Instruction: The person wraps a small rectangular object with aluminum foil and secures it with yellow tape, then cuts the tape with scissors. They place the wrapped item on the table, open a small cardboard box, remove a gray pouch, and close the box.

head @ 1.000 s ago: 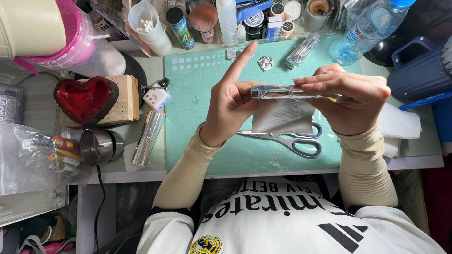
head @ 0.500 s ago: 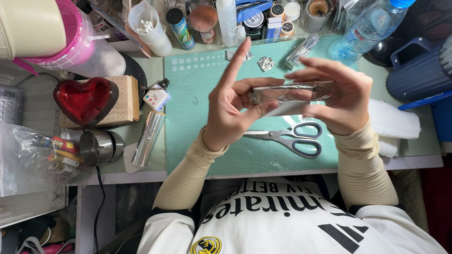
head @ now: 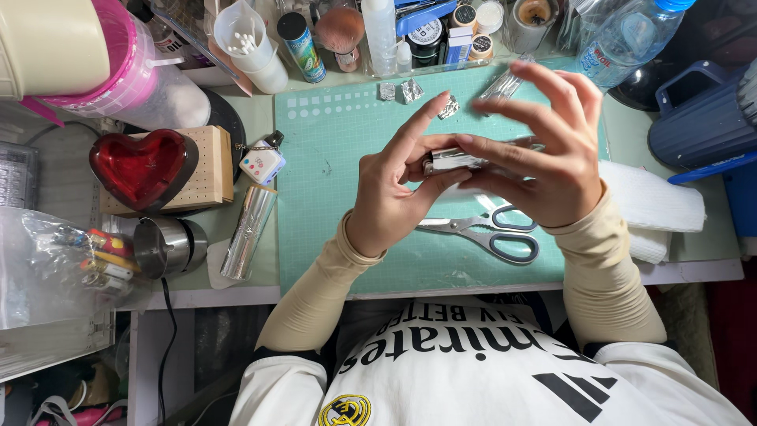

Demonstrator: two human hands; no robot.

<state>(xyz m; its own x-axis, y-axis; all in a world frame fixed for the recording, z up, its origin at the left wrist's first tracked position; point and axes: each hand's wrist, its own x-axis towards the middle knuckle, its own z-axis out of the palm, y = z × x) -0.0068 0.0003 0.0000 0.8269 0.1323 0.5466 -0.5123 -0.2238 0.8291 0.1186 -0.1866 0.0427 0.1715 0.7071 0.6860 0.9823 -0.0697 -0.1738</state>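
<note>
Left hand (head: 386, 209) pinching silver foil strip (head: 453, 160) at one end, forefinger raised clear | right hand (head: 544, 154) fingers spread, pressing strip's other end | held above green cutting mat (head: 331, 158), likely to fold it | scissors (head: 489, 231) parked below, within reach

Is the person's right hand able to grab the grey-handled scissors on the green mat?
Probably yes: the right hand hovers just above the grey-handled scissors, nothing between them, but it holds a shiny foil piece with the left hand.
</note>
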